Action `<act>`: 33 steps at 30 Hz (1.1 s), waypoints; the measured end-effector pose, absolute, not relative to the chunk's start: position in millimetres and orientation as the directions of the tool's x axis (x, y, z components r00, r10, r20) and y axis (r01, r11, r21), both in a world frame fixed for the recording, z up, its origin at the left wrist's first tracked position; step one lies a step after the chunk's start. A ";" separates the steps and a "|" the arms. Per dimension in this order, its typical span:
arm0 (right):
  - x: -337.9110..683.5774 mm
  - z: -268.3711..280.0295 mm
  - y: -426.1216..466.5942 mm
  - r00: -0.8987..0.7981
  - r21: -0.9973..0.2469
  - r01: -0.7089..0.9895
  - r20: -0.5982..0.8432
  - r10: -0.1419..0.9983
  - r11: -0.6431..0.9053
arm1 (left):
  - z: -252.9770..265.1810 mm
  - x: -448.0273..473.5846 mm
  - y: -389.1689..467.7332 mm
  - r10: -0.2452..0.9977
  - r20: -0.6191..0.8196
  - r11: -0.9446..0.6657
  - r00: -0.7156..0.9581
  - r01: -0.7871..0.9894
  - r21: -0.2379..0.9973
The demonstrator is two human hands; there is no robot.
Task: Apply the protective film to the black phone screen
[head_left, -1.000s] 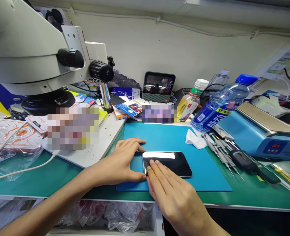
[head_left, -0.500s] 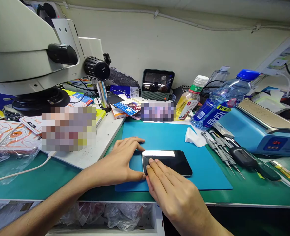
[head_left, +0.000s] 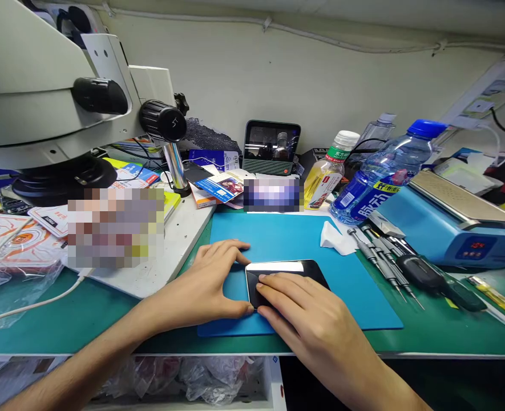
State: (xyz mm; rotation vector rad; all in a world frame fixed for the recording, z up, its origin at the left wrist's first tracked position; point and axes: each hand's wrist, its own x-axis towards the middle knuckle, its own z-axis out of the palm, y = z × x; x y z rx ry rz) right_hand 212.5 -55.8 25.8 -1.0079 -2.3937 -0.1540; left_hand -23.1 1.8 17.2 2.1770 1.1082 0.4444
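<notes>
A smartphone [head_left: 297, 266] with a dark glass face and a bright reflection along its far edge lies flat on the blue mat [head_left: 256, 228]. My left hand [head_left: 211, 282] holds its left end, thumb at the near corner and forefinger by the far corner. Over the dark glass, my right hand [head_left: 310, 308] rests with fingers stretched out and close together. The fingertips touch the face near its left end, and the thumb lies along the near edge. The right hand hides much of the phone's near and right part.
A microscope [head_left: 33, 114] looms at the left over a white base board [head_left: 158, 262]. Right of the mat lie a crumpled white tissue [head_left: 338, 238], several screwdrivers [head_left: 380, 262] and a blue heating device [head_left: 440, 228]. Bottles [head_left: 363, 188] and a small screen [head_left: 273, 142] stand behind.
My right hand has turned and shifted slightly right, its fingers now lying more across the phone and covering more of its near right part. The left hand keeps its place on the phone.
</notes>
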 end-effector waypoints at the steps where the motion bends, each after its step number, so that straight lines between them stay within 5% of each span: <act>1: 211.6 26.3 -56.1 -0.582 -0.083 0.694 0.521 0.625 0.716 | 17.0 -23.0 1.9 0.810 0.010 -0.436 0.586 0.591 0.679; 18: 217.0 14.9 -53.9 -0.684 0.152 0.604 0.604 0.410 0.782 | 9.0 -19.4 1.3 0.828 0.036 -0.440 0.559 0.611 0.658; 33: 218.2 12.7 -52.6 -0.635 0.097 0.605 0.657 0.406 0.790 | 14.4 -20.1 1.1 0.830 0.013 -0.429 0.557 0.624 0.653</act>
